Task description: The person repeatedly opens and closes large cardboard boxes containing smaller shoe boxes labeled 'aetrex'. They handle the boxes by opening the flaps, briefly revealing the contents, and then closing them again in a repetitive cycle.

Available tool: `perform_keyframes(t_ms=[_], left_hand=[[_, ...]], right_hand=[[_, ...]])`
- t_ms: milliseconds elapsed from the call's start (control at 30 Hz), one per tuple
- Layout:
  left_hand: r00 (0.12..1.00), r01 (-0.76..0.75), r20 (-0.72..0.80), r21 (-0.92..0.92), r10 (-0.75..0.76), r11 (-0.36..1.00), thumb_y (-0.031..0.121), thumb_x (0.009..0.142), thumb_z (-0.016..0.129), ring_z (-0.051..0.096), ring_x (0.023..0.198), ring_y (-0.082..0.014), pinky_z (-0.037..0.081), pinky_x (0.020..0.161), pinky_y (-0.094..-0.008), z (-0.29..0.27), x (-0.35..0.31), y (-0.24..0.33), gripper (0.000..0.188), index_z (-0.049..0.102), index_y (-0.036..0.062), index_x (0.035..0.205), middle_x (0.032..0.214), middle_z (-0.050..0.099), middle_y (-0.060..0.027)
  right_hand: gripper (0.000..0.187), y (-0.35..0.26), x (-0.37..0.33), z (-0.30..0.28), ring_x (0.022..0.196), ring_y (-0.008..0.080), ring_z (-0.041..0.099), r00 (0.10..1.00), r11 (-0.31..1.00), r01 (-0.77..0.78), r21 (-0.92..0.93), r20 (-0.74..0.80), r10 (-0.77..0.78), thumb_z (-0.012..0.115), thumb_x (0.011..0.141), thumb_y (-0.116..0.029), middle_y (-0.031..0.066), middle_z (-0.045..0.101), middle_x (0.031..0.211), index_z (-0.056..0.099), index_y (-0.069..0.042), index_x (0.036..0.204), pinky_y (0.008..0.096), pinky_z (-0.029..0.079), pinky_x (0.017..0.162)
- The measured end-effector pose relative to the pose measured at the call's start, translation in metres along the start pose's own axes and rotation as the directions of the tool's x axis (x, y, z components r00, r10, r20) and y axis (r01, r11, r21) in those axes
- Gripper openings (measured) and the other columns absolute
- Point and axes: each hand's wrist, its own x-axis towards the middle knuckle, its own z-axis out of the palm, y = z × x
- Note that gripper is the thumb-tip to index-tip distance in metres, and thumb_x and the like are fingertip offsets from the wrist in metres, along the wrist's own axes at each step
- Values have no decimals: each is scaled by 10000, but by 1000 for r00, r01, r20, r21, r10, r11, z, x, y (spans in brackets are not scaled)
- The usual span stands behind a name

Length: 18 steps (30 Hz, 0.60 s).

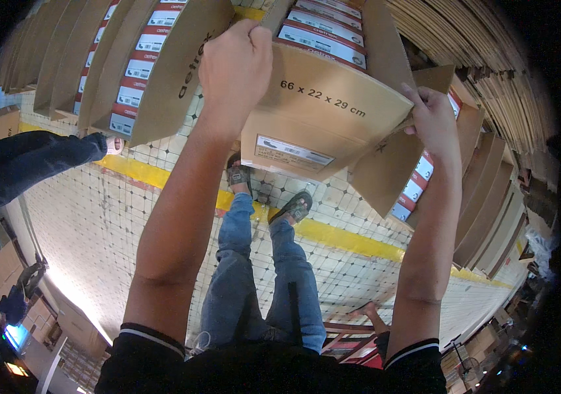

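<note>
An open cardboard carton (293,134) stands right in front of me, with printing and a white label on its near side. Inside it sits a row of shoe boxes (323,44) with white labelled ends and red edges. Its near flap (336,85) is raised toward me. My left hand (237,62) is closed at the flap's left corner, its fingertips hidden behind the fist. At the right corner, my right hand (434,118) grips the flap's edge between thumb and fingers.
Open cartons of shoe boxes line up on the left (139,72) and right (418,177). Flattened cardboard (471,39) is stacked beyond. A yellow line (352,240) crosses the tiled floor. Another person's leg (44,157) is at the left; another foot (367,308) shows behind me.
</note>
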Motion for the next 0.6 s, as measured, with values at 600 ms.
perform_keyframes(t_ms=[600], left_hand=[[995, 94, 13, 36, -95, 995, 288, 886, 414, 646, 878, -441, 499, 841, -501, 2, -3, 2, 375, 702, 70, 983, 902, 682, -243]], right_hand=[[377, -5, -1, -1, 518, 154, 645, 1000, 999, -17, -36, 23, 18, 597, 951, -304, 95, 663, 663, 695, 56, 892, 277, 506, 514]])
